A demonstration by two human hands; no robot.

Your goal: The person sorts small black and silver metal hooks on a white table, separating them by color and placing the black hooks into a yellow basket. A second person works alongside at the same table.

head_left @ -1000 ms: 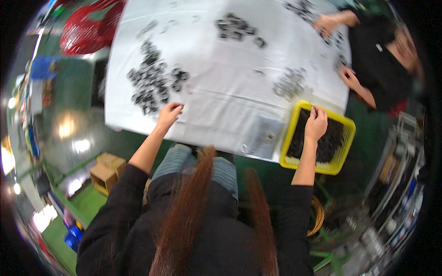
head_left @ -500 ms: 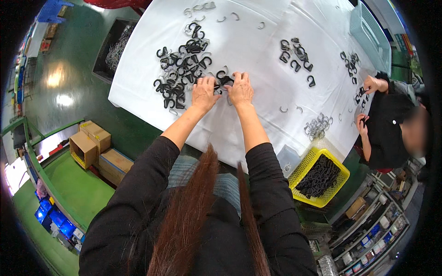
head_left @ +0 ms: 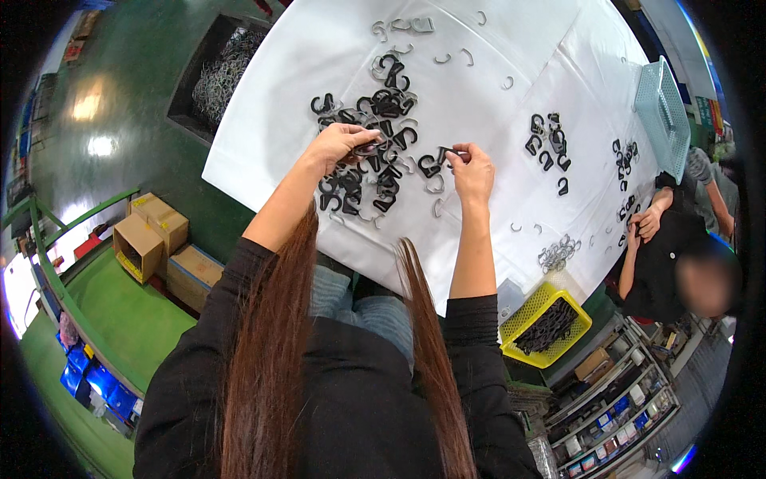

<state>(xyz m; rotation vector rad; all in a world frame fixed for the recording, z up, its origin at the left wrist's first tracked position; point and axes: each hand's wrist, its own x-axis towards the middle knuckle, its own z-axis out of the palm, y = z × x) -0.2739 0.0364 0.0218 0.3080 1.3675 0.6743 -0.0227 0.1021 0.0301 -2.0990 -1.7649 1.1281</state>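
Note:
My left hand (head_left: 339,144) pinches a black hook-shaped part (head_left: 369,148) at the edge of a pile of black hooks (head_left: 375,136) on the white table cover (head_left: 263,160). To its right, my right hand (head_left: 472,169) grips another black hook (head_left: 444,154) by its end. More black hooks and thin metal wire hooks (head_left: 437,185) lie between and around both hands. My long hair hangs down in front of my body.
Another person (head_left: 678,247) in black sits at the table's right side, hands (head_left: 642,223) near small hook piles (head_left: 550,148). A yellow basket (head_left: 519,327) of black parts sits by my right elbow. A pale blue basket (head_left: 662,112), cardboard boxes (head_left: 152,239) and a dark bin (head_left: 223,68) stand around.
A second ago my left hand touched the table and my right was at the yellow basket. Both then came together at the pile; now they have parted, each holding a hook.

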